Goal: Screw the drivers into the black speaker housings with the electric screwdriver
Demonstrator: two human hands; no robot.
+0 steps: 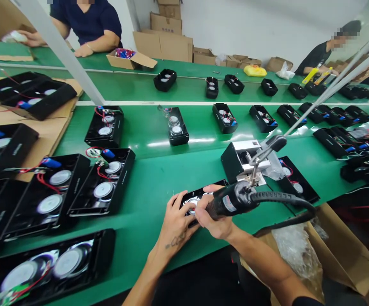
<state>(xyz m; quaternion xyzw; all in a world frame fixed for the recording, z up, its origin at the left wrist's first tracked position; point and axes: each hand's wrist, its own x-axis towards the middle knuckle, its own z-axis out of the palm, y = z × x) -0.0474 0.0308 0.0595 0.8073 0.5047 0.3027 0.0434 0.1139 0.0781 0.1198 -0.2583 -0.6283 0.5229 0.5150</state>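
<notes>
On the green bench in front of me lies a black speaker case [219, 185], largely covered by my hands. My left hand [178, 216] is closed on its near left side, fingers over the round silver speaker. Wrapped round the lower end of a black electric screwdriver [231, 199] is my right hand [214, 214]. The screwdriver hangs tilted from a metal hook and has a thick black cable. Its tip is hidden behind my fingers, over the case. Just beyond stands a black and silver boxy device [240, 161].
Open speaker cases [108, 187] with blue cylinders and red wires crowd the left. More cases [176, 127] line the belt. A cardboard box [340, 250] with plastic bags is at lower right. Two people work across the bench. A pole [66, 55] slants at upper left.
</notes>
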